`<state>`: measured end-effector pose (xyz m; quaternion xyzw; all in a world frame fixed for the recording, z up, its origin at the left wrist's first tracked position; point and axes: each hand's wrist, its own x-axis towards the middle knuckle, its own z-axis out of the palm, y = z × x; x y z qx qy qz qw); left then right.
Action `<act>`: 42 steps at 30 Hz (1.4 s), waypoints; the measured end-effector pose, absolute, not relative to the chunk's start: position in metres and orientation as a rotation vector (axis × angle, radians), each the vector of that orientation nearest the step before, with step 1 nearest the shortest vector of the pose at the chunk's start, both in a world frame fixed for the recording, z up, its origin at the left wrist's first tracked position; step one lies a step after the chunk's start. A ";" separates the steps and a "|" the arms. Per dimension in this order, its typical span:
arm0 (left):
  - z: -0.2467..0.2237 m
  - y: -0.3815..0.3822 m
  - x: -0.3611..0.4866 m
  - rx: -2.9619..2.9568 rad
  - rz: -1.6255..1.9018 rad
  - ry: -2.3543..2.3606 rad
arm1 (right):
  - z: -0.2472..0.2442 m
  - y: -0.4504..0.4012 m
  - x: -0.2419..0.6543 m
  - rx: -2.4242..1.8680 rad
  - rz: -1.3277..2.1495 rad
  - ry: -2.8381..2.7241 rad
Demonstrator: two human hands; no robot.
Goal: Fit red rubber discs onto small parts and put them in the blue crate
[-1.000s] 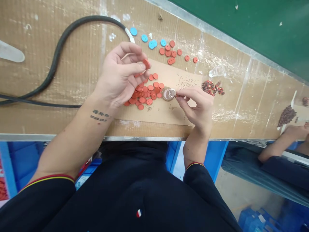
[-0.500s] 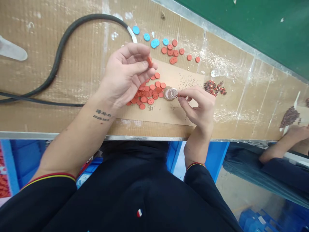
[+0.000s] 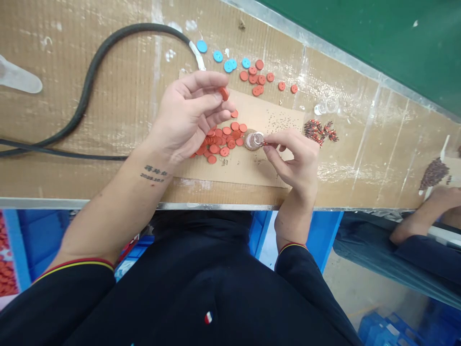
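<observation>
My left hand (image 3: 194, 110) pinches a red disc (image 3: 224, 93) between thumb and forefinger, raised above the table. Below it lies a pile of red discs (image 3: 216, 141) on a flat brown cardboard sheet (image 3: 248, 172), partly hidden by the hand. A small clear round container (image 3: 254, 140) stands right of the pile. At its right edge, my right hand (image 3: 297, 158) has thumb and forefinger closed on a small dark and red piece (image 3: 265, 143), mostly hidden by the fingertips. Tiny brown bits (image 3: 283, 119) are scattered behind that hand.
Blue discs (image 3: 217, 56) and loose red discs (image 3: 261, 80) lie farther back. Small dark-red pieces (image 3: 317, 130) and clear round items (image 3: 326, 106) sit to the right. A black cable (image 3: 90, 77) curves at left. Another person's hand (image 3: 444, 197) is at far right.
My left hand has turned slightly, and the red disc in it shows more of its face. My right hand has shifted very slightly left beside the clear container.
</observation>
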<state>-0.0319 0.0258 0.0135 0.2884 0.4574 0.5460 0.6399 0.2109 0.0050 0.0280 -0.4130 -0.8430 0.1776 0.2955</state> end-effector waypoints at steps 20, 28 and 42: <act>0.017 0.028 -0.030 0.512 1.297 1.014 | 0.028 0.005 0.211 -1.072 0.431 -2.260; 0.020 0.028 -0.031 0.523 1.260 1.043 | 0.028 0.004 0.213 -1.154 0.445 -2.277; 0.026 0.030 -0.024 0.483 1.324 1.114 | 0.031 0.003 0.210 -1.079 0.451 -2.182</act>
